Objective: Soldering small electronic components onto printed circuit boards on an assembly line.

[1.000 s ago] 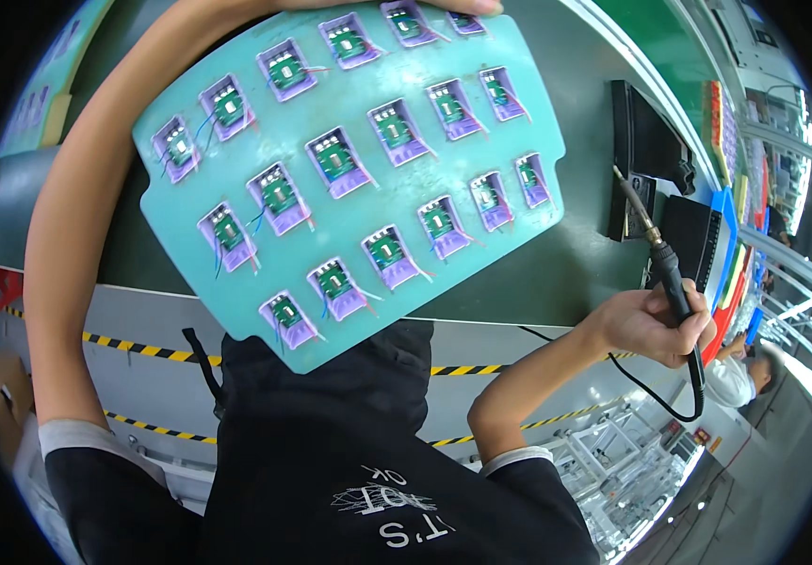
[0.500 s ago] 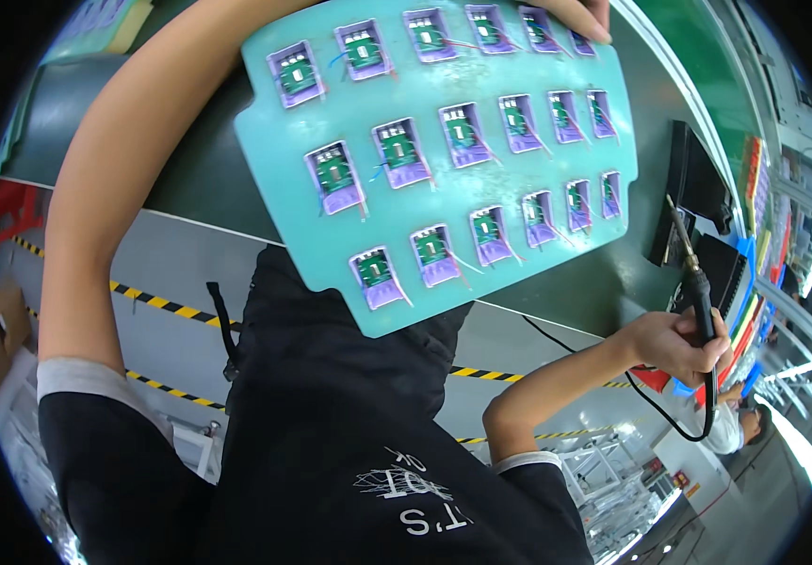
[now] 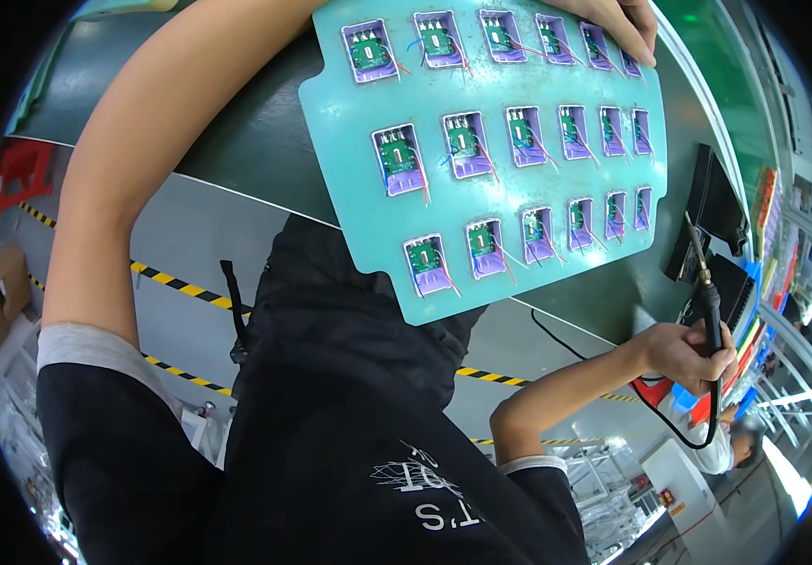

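A flat teal tray (image 3: pixel 354 202) lies in front of me at the edge of the bench. Rows of rectangular pockets in it hold small purple cases (image 3: pixel 406 174) with green circuit boards; thin red, blue and white wires stick out. My left arm reaches round the tray's far side, and my left hand (image 3: pixel 627 28) is closed on its far right edge, partly cut off by the picture's top. To the right of the tray, my right hand (image 3: pixel 689 356) grips a soldering iron (image 3: pixel 711 306) by its black handle. The iron's metal tip points up and away, apart from the tray.
Beneath the tray is a dark green bench top (image 3: pixel 246 141). Black equipment (image 3: pixel 715 202) stands at its right side. The iron's black cable (image 3: pixel 557 341) loops below my right hand. A red plastic bin (image 3: pixel 22 172) sits left; a person (image 3: pixel 722 447) is at the far lower right.
The tray has shifted to the right along with my left hand. My right hand holds the soldering iron in nearly the same place, and the view has moved slightly.
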